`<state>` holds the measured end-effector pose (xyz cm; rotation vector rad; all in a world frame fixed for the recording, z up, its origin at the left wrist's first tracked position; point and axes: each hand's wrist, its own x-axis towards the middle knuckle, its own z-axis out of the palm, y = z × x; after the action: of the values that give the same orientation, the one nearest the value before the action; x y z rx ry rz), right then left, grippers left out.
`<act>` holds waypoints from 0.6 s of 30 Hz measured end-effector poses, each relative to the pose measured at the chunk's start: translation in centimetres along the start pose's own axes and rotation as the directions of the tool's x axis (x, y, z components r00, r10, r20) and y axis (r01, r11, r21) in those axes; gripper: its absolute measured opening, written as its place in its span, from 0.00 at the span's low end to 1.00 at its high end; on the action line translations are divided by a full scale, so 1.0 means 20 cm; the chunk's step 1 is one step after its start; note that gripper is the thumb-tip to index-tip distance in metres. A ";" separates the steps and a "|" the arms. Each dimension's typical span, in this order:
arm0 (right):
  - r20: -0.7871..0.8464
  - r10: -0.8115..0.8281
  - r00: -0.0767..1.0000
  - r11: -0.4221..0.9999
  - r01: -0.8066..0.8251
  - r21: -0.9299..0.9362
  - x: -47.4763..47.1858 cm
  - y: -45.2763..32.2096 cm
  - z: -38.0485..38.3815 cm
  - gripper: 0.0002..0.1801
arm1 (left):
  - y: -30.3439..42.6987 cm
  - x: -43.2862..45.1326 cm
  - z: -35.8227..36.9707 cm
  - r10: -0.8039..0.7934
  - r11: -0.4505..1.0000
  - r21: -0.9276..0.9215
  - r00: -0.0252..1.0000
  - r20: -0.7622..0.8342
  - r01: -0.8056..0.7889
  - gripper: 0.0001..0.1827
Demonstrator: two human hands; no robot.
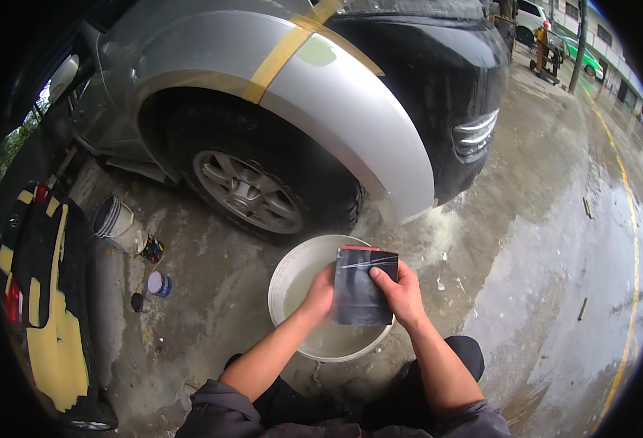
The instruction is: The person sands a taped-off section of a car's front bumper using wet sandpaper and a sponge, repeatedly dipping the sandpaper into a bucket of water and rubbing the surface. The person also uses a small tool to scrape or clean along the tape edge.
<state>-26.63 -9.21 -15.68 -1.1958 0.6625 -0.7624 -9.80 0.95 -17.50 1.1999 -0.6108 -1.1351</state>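
Note:
Both hands hold a dark sheet of abrasive paper (361, 298), creased and scratched, with a red edge showing at its top. My left hand (321, 293) grips its left side, the fingers hidden behind it. My right hand (401, 290) holds the right side, thumb on the front. Below the sheet stands a round white basin (283, 265) with cloudy water. Beyond it is a silver car fender (354, 115) with masking tape (277, 60) across it and a pale green patch (316, 50) near the tape.
The car's wheel (247, 191) stands just beyond the basin. On the left are stacked buckets (119, 222), a small open can (159, 284) and a dark car with yellowish patches (59, 350). The concrete floor (540, 263) is wet.

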 end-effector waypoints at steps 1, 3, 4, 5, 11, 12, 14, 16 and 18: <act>0.005 -0.006 1.000 1.000 0.006 -0.015 0.01 -0.01 0.01 0.15 | 0.02 -0.01 0.00 -0.052 0.998 -0.019 0.999 -0.017 0.051 0.23; 0.022 -0.013 1.000 0.996 0.015 -0.085 0.02 -0.02 0.02 0.14 | 0.05 -0.01 -0.01 -0.035 0.999 0.011 0.999 0.026 0.034 0.20; 0.104 0.007 0.995 0.995 -0.017 0.094 0.02 -0.03 0.04 0.16 | 0.07 -0.01 -0.02 -0.033 0.999 -0.027 0.999 -0.003 0.033 0.19; 0.204 0.021 0.979 0.961 -0.076 0.266 0.03 -0.03 0.05 0.17 | 0.07 -0.01 -0.02 -0.145 0.988 -0.069 0.986 -0.080 0.139 0.18; 0.328 0.207 0.922 0.904 -0.308 0.296 0.05 0.02 0.08 0.24 | -0.03 -0.01 -0.06 -0.215 0.929 -0.246 0.945 0.248 0.276 0.19; 0.360 0.168 0.918 0.927 -0.271 0.260 0.05 0.03 0.08 0.22 | -0.05 0.00 -0.07 -0.271 0.889 -0.303 0.929 0.253 0.342 0.18; 0.354 0.193 0.915 0.944 -0.272 0.188 0.05 0.04 0.09 0.17 | -0.08 0.01 -0.11 -0.210 0.887 -0.315 0.902 0.377 0.339 0.21; 0.336 0.089 0.938 0.963 -0.167 0.210 0.04 0.04 0.10 0.16 | -0.09 0.01 -0.14 -0.106 0.960 -0.226 0.959 0.262 0.167 0.22; 0.267 0.035 0.963 0.983 -0.082 0.167 0.04 0.02 0.11 0.15 | -0.06 0.00 -0.15 0.005 0.966 -0.255 0.984 0.178 0.041 0.20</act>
<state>-24.39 -8.47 -15.58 -1.0857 0.3999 -0.5861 -7.58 2.28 -19.59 0.8899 -0.5667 -1.3033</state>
